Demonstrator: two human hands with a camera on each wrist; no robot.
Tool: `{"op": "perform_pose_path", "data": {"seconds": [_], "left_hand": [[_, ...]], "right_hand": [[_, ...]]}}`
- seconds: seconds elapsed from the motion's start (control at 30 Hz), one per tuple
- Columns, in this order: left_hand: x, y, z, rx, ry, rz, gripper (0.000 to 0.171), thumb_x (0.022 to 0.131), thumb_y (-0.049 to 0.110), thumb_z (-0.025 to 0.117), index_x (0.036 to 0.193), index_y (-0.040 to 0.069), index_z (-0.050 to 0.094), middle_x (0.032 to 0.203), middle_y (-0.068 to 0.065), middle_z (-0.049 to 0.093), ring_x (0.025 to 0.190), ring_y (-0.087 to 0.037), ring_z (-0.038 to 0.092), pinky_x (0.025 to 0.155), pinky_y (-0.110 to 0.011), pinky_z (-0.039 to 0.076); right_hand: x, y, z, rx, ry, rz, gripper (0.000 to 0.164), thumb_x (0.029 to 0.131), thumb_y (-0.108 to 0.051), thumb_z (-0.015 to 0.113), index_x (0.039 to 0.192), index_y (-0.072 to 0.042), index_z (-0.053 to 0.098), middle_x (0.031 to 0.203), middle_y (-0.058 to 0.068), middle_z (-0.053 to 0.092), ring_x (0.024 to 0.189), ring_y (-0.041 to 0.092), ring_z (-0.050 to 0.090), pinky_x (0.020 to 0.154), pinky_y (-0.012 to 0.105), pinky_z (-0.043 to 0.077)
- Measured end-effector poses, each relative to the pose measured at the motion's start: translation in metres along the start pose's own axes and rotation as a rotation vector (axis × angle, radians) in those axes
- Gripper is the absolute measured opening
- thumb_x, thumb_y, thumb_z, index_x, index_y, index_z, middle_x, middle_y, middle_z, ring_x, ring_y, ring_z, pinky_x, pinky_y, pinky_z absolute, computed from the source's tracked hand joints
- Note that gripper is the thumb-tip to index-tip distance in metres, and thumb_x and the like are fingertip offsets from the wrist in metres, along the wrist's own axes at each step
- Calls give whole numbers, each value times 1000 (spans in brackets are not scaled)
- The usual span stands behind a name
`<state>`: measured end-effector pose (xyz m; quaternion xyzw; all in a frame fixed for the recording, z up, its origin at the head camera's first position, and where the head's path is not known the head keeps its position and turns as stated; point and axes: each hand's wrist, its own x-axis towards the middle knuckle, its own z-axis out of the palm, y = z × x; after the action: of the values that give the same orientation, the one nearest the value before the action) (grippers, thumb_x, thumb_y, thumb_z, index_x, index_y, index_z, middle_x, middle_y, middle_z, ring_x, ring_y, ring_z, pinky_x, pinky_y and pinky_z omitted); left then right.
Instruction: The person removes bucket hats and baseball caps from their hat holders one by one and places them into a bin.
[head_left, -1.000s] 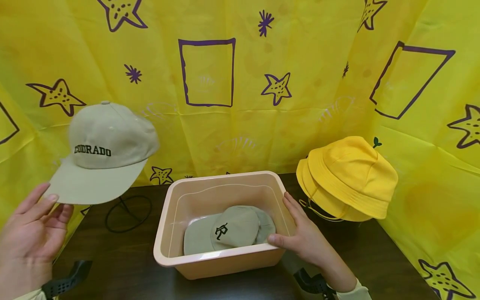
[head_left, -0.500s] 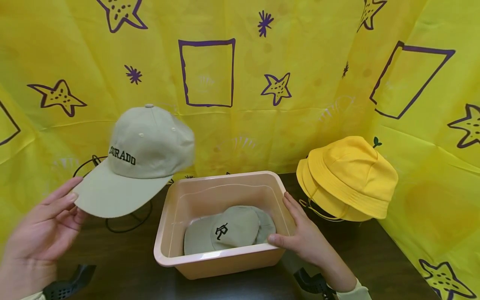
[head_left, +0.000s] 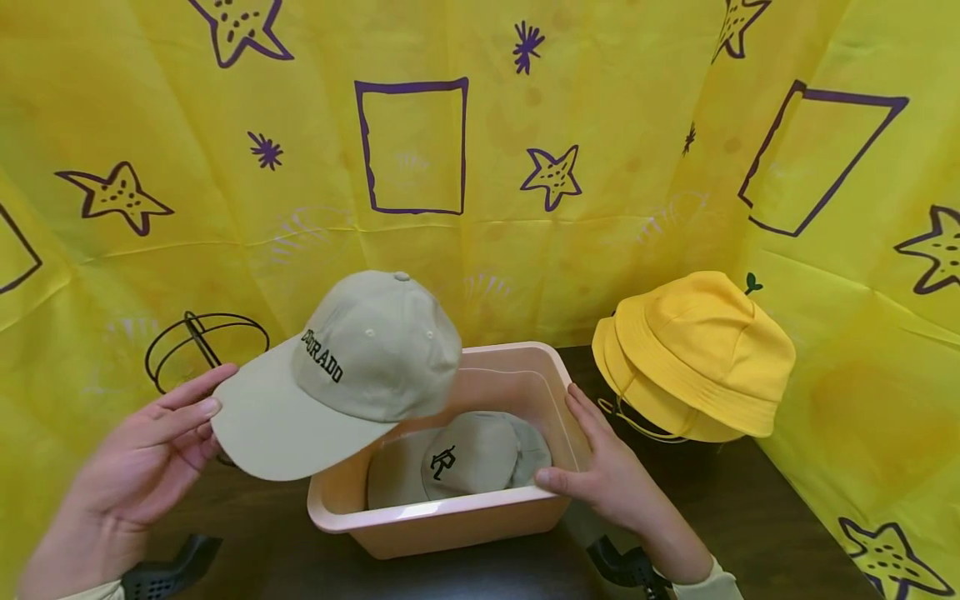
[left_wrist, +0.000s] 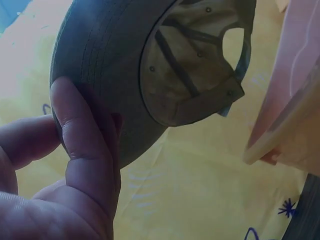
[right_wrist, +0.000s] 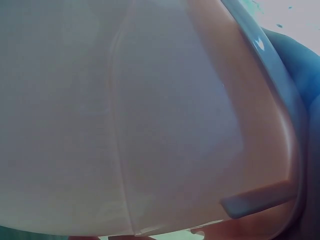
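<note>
My left hand pinches the brim edge of a light grey-green baseball cap lettered in dark stitching. The cap hangs tilted over the left part of a pink plastic bin; in the left wrist view its hollow underside and back strap opening show beside the fingers. Inside the bin lies another baseball cap with a dark R-like emblem. My right hand grips the bin's right front corner, thumb at the front rim, fingers along the right side. The bin's wall fills most of the right wrist view.
Yellow bucket hats, one with a green sprout, sit stacked on a stand to the bin's right. A black wire hat stand is behind my left hand. A yellow patterned cloth backs the dark table.
My left hand has carried the cap rightward and down, from the left side to over the bin, uncovering the wire stand. The right hand and bin have stayed put.
</note>
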<state>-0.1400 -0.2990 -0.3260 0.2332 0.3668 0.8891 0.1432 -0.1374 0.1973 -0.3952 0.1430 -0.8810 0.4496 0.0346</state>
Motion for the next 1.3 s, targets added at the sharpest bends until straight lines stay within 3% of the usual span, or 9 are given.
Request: {"op": "perform_pose_path", "data": {"seconds": [0.33, 0.63, 0.9, 1.13, 1.3], "left_hand": [[13, -15, 9, 97, 13, -91, 49, 106, -7, 22, 141, 3, 56, 129, -15, 63, 106, -24, 66, 81, -34, 55], [28, -30, 18, 158, 5, -132, 45, 106, -8, 29, 139, 2, 57, 130, -14, 63, 111, -23, 64, 87, -35, 53], [40, -44, 28, 205, -3, -186, 42, 105, -8, 34, 138, 2, 58, 125, -14, 65, 102, -21, 67, 83, -31, 55], [47, -53, 30, 245, 72, -225, 38, 104, -5, 41, 133, 6, 63, 118, -11, 67, 93, -16, 69, 78, -28, 55], [55, -60, 33, 330, 144, -248, 34, 103, -2, 49, 130, 9, 65, 112, -9, 68, 88, -15, 69, 76, -27, 55]], "right_hand": [[0, 1, 0, 18, 4, -4, 108, 74, -46, 85, 158, -9, 28, 164, 0, 17, 145, 33, 20, 106, 61, 26], [0, -1, 1, 17, 4, -3, 108, 74, -46, 85, 157, -8, 28, 164, 1, 17, 145, 33, 20, 107, 61, 25], [0, -2, 1, 5, 8, -6, 107, 75, -44, 86, 157, -7, 28, 164, 2, 17, 145, 33, 22, 107, 59, 26], [1, -2, 2, -3, 4, -12, 106, 76, -44, 85, 157, -6, 28, 164, 4, 18, 146, 34, 18, 109, 61, 23], [1, -2, 1, -7, 2, 1, 108, 75, -47, 84, 158, -8, 27, 164, 2, 17, 147, 33, 17, 109, 62, 22]]}}
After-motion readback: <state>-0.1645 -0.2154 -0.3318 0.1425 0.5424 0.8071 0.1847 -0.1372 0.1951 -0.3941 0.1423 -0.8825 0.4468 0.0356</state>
